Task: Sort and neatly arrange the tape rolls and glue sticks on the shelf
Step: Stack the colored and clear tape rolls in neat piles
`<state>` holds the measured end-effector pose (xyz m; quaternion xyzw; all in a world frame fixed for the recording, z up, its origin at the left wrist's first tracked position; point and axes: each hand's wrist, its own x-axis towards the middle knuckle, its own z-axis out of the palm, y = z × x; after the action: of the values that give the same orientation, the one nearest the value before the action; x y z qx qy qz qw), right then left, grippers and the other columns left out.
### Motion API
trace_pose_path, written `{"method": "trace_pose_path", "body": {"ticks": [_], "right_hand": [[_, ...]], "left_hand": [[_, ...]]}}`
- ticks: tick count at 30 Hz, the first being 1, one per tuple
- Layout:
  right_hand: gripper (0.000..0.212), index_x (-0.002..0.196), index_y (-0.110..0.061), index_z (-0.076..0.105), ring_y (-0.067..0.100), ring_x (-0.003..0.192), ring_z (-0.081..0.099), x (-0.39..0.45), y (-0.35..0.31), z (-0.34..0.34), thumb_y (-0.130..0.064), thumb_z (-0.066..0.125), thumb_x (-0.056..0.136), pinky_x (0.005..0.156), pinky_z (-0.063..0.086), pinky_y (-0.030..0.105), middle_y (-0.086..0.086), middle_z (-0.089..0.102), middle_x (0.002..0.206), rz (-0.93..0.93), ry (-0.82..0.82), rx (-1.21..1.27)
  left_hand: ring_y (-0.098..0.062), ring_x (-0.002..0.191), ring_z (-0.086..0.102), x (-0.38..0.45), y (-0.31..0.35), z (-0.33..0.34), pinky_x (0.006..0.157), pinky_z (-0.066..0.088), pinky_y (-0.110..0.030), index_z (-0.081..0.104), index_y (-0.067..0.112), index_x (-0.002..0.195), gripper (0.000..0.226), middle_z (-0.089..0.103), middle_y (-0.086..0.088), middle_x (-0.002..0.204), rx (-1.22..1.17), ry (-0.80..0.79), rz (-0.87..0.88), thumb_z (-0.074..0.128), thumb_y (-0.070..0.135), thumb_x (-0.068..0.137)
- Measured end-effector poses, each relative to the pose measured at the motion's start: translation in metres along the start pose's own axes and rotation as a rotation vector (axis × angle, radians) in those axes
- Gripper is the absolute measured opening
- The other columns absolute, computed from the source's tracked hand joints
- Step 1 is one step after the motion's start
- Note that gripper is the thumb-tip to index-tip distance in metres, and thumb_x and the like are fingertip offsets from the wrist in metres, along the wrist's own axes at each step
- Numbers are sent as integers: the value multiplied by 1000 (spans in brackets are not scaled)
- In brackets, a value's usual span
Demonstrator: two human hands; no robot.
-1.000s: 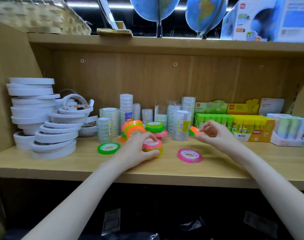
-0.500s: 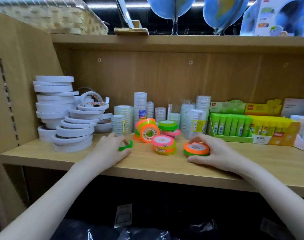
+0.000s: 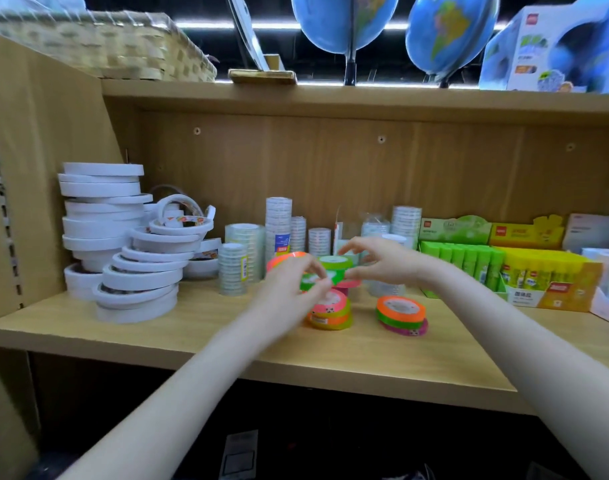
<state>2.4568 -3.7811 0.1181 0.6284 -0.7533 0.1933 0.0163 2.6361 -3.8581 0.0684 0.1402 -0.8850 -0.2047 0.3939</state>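
Observation:
Small neon tape rolls sit mid-shelf. My left hand (image 3: pixel 291 289) grips a green tape roll (image 3: pixel 310 281) just above a pink-orange-yellow stack (image 3: pixel 331 311). My right hand (image 3: pixel 382 261) reaches in from the right, its thumb and forefinger curled round the right edge of another green roll (image 3: pixel 332 263) on top of the back pile. To the right, an orange-green-pink stack (image 3: pixel 401 315) stands alone. Further along the right side are the green glue sticks (image 3: pixel 464 261) and yellow glue sticks (image 3: pixel 542 271) in display boxes.
Leaning piles of white tape rolls (image 3: pixel 123 244) fill the shelf's left end. Clear tape stacks (image 3: pixel 246 252) stand behind the neon rolls. Small boxes (image 3: pixel 592 230) line the back right. Above are a wicker basket (image 3: pixel 123 46) and two globes (image 3: pixel 448 29).
My left hand lifted the green roll off the shelf and carried it right to the pile. My right hand let go of the orange-topped stack and moved up to the back pile.

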Motion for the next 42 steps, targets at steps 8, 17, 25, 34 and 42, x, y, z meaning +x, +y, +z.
{"method": "trace_pose_path", "body": {"ticks": [8,17,25,34,42], "right_hand": [[49,121,-12,54,22,116,50,30,16,30,-31,72,79,83,34,23,7,55,124,60,76,-26],[38,103,-17,54,13,86,43,-69,4,-17,-34,75,75,59,30,22,-9,50,88,147,340,72],[68,119,-34,33,8,114,43,-93,25,27,-31,79,70,100,37,25,-2,41,127,93,290,244],[85,142,-31,24,10,127,34,-95,29,-2,-35,74,74,106,30,25,-4,32,137,122,139,-7],[36,119,-18,59,16,111,54,-2,-17,-23,-26,66,85,89,42,24,3,58,121,-48,-50,-196]], "left_hand": [[-13,102,42,-1,-1,31,86,34,-25,42,21,98,39,38,4,107,102,-106,-67,72,33,76],[-8,95,40,-7,-15,11,68,26,-5,41,19,99,36,39,-2,114,96,-163,-25,70,21,78],[-8,105,37,-5,1,27,74,24,-13,41,21,107,44,31,5,115,88,-164,-60,73,25,77],[-4,102,49,1,-1,20,84,35,-13,48,28,111,48,51,8,112,-61,4,46,65,53,73],[-20,126,38,29,-47,-6,104,31,-30,34,22,140,67,40,-3,136,308,-52,-168,67,35,82]]}}
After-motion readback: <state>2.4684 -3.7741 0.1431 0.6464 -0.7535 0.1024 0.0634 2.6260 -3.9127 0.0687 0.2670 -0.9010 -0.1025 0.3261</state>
